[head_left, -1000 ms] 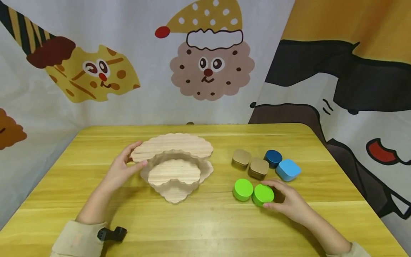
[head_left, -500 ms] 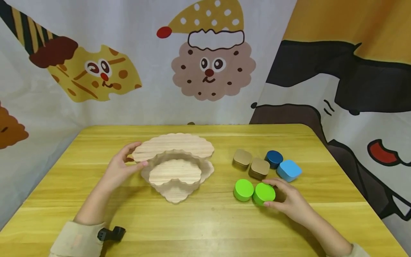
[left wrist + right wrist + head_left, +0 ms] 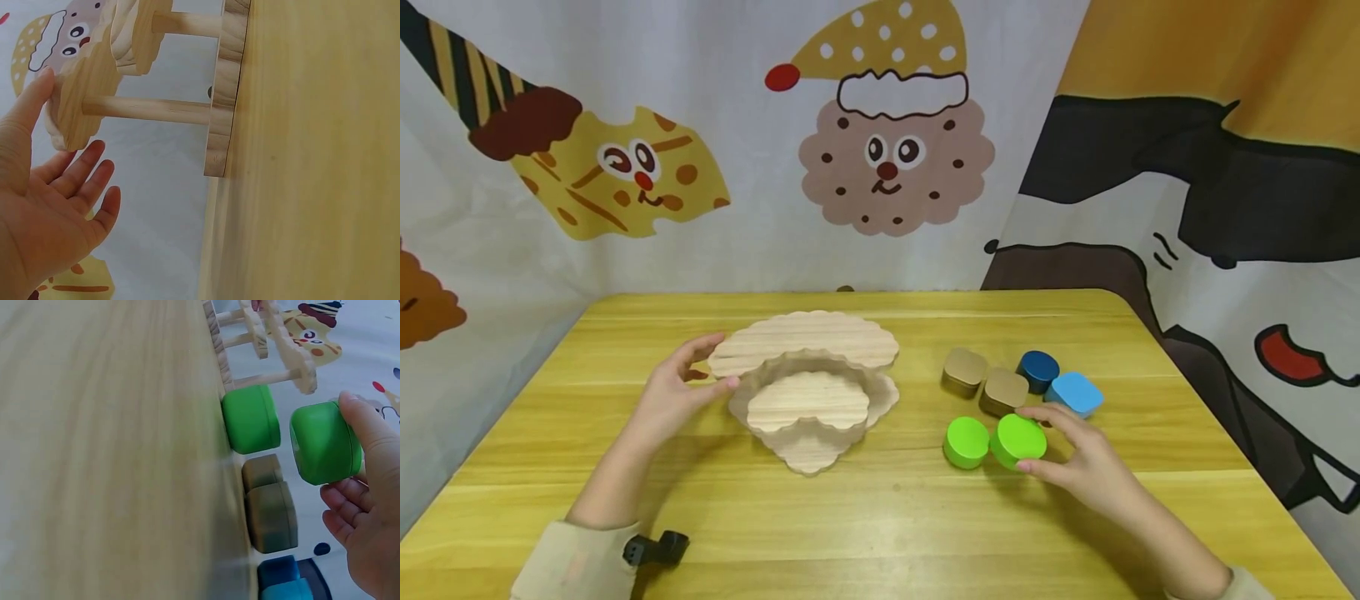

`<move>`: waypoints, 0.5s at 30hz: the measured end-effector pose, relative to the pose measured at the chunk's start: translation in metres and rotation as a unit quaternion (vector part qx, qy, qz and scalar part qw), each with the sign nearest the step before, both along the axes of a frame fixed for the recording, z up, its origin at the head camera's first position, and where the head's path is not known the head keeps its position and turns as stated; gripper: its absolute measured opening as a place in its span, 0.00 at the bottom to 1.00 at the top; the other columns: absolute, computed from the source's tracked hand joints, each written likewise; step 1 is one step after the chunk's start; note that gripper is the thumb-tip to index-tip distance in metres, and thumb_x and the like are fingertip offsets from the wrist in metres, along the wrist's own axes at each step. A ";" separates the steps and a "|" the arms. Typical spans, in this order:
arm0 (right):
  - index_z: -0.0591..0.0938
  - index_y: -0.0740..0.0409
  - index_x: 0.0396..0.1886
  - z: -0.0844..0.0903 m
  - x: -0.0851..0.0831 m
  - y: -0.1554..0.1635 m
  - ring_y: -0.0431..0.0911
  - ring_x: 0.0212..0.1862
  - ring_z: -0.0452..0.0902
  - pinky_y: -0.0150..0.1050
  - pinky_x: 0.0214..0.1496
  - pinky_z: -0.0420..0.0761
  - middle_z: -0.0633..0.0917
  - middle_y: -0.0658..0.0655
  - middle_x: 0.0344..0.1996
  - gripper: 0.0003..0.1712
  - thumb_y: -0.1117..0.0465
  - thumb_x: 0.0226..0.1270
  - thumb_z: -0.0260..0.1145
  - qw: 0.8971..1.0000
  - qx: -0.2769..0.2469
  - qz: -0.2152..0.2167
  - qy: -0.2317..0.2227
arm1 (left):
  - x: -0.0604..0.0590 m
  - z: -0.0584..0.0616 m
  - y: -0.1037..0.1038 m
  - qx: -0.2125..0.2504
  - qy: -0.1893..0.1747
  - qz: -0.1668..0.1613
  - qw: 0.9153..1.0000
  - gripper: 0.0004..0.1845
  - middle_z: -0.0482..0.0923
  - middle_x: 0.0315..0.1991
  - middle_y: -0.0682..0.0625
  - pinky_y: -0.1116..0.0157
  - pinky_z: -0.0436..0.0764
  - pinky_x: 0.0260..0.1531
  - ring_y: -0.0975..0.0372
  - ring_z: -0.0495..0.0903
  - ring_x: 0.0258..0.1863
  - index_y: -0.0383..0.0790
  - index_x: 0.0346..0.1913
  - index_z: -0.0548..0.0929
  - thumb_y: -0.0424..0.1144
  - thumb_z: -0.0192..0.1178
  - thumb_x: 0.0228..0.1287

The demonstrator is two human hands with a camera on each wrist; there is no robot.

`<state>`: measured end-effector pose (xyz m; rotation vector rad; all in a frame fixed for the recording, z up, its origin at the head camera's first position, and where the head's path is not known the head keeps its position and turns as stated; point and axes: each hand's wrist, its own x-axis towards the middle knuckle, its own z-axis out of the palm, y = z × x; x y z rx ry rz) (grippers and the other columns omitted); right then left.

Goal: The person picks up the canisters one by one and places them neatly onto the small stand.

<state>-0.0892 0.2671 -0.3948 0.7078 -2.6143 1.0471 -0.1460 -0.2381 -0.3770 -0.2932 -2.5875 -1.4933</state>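
My fingers (image 3: 353, 422) on the right hand (image 3: 1086, 467) are curled round the green round tin (image 3: 1018, 439), thumb on the near side and the others wrapped behind it, so I have a firm hold. A second ago that tin sat flat on the surface (image 3: 887, 517) next to its twin; now it is lifted and tilted. The right wrist view shows a clear gap between it and the wood below, so it has come off the surface and rides in my grip alone. It hangs just beside the other green tin (image 3: 966, 442), which rests where it was, and just in front of the two tan square tins (image 3: 1003, 392). Behind those sit the dark blue tin (image 3: 1038, 370) and the light blue tin (image 3: 1075, 393), both unmoved.

My left hand (image 3: 677, 392) has barely shifted. Its fingers are spread and nearly straight. The thumb rests along the scalloped edge of the top tier of the wooden tiered stand (image 3: 808, 392), and the other fingers lie loose beneath that tier without closing on anything. The left wrist view shows the thumb against the tier's rim and the dowels running down to the base. The stand sits on the surface well to the left of the tins, and none of its tiers carries anything that I can see. With one tin now off the surface and the stand steadied, I judge the lift done and the carry across not yet begun.
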 end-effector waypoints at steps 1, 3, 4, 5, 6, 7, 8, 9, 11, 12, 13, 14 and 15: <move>0.78 0.58 0.56 0.002 0.000 -0.001 0.37 0.55 0.70 0.20 0.57 0.62 0.79 0.52 0.52 0.36 0.63 0.43 0.81 1.000 -0.001 0.001 0.001 | 0.000 0.000 0.000 -0.001 0.000 0.001 1.000 0.36 0.68 0.63 0.40 0.60 0.68 0.48 0.52 0.65 0.60 0.37 0.68 0.66 0.40 0.69 0.58; 0.78 0.58 0.56 0.005 0.000 -0.002 0.38 0.55 0.70 0.20 0.57 0.61 0.79 0.52 0.52 0.36 0.64 0.43 0.81 1.000 -0.006 0.005 0.004 | 0.000 0.000 0.000 -0.003 0.001 0.002 1.000 0.36 0.69 0.63 0.40 0.61 0.68 0.48 0.52 0.65 0.60 0.38 0.68 0.67 0.40 0.69 0.58; 0.78 0.57 0.56 0.007 0.000 -0.003 0.38 0.55 0.70 0.20 0.57 0.61 0.79 0.52 0.52 0.36 0.64 0.43 0.81 1.000 -0.008 0.006 0.007 | 0.000 0.000 0.000 -0.004 0.001 0.003 1.000 0.36 0.69 0.63 0.40 0.61 0.68 0.48 0.52 0.66 0.60 0.37 0.68 0.67 0.40 0.69 0.58; 0.78 0.58 0.56 0.009 0.000 -0.004 0.38 0.55 0.70 0.20 0.57 0.61 0.79 0.52 0.52 0.36 0.64 0.43 0.81 1.000 -0.008 0.008 0.010 | 0.001 0.000 0.000 -0.004 0.002 0.003 1.000 0.36 0.69 0.62 0.40 0.61 0.69 0.48 0.52 0.66 0.60 0.37 0.68 0.67 0.40 0.69 0.58; 0.78 0.58 0.56 0.011 0.000 -0.005 0.38 0.55 0.70 0.20 0.57 0.62 0.79 0.52 0.52 0.36 0.64 0.43 0.81 1.000 -0.010 0.010 0.011 | 0.001 0.000 0.000 -0.004 0.002 0.004 1.000 0.36 0.69 0.62 0.40 0.61 0.68 0.48 0.53 0.66 0.59 0.37 0.68 0.67 0.40 0.69 0.58; 0.78 0.58 0.56 0.014 -0.001 -0.006 0.38 0.55 0.70 0.21 0.57 0.62 0.79 0.52 0.52 0.36 0.65 0.43 0.81 1.000 -0.010 0.011 0.013 | 0.001 0.000 0.000 -0.004 0.002 0.005 1.000 0.36 0.70 0.62 0.40 0.61 0.68 0.48 0.53 0.66 0.59 0.37 0.68 0.67 0.40 0.69 0.58; 0.78 0.57 0.56 0.016 -0.001 -0.007 0.39 0.55 0.70 0.21 0.57 0.62 0.79 0.51 0.52 0.36 0.64 0.43 0.81 1.000 -0.010 0.011 0.013 | 0.001 0.000 0.001 -0.004 0.002 0.004 1.000 0.36 0.70 0.62 0.40 0.61 0.68 0.48 0.54 0.67 0.58 0.37 0.68 0.67 0.40 0.69 0.58; 0.78 0.57 0.56 0.019 -0.002 -0.008 0.39 0.55 0.70 0.21 0.57 0.63 0.79 0.51 0.52 0.36 0.64 0.43 0.81 1.000 -0.009 0.011 0.013 | 0.001 0.001 0.001 -0.005 0.002 0.006 1.000 0.36 0.70 0.61 0.40 0.62 0.69 0.47 0.55 0.67 0.57 0.37 0.68 0.67 0.40 0.69 0.58; 0.78 0.57 0.56 0.024 -0.002 -0.010 0.39 0.55 0.70 0.22 0.56 0.64 0.79 0.50 0.52 0.36 0.63 0.43 0.81 1.000 -0.006 0.009 0.010 | 0.001 0.001 0.001 -0.007 0.003 0.008 1.000 0.36 0.70 0.61 0.39 0.64 0.69 0.46 0.56 0.67 0.56 0.37 0.68 0.66 0.41 0.69 0.58; 0.78 0.57 0.56 0.026 -0.002 -0.012 0.39 0.54 0.70 0.22 0.56 0.65 0.79 0.50 0.52 0.36 0.63 0.44 0.80 1.000 -0.005 0.008 0.008 | 0.001 0.000 0.001 -0.007 0.003 0.009 1.000 0.36 0.71 0.61 0.39 0.65 0.69 0.46 0.57 0.68 0.55 0.37 0.68 0.66 0.41 0.69 0.58; 0.78 0.57 0.56 0.029 -0.002 -0.013 0.39 0.54 0.70 0.22 0.55 0.65 0.79 0.50 0.52 0.36 0.63 0.44 0.80 1.000 -0.005 0.008 0.007 | 0.001 0.000 0.001 -0.006 0.003 0.010 1.000 0.36 0.71 0.60 0.40 0.66 0.69 0.45 0.59 0.68 0.54 0.37 0.68 0.66 0.41 0.69 0.58; 0.78 0.57 0.56 0.031 -0.002 -0.014 0.39 0.54 0.70 0.23 0.55 0.65 0.79 0.50 0.52 0.35 0.63 0.44 0.80 1.000 -0.004 0.009 0.006 | 0.001 0.000 0.001 -0.006 0.002 0.010 1.000 0.36 0.71 0.60 0.40 0.67 0.70 0.45 0.60 0.68 0.54 0.37 0.68 0.66 0.41 0.69 0.59; 0.78 0.57 0.57 0.034 -0.002 -0.015 0.40 0.54 0.70 0.23 0.55 0.66 0.79 0.49 0.52 0.35 0.63 0.45 0.80 1.000 -0.004 0.010 0.007 | 0.001 0.000 0.001 -0.006 0.001 0.011 1.000 0.36 0.71 0.60 0.40 0.67 0.70 0.45 0.60 0.68 0.54 0.37 0.68 0.66 0.41 0.69 0.59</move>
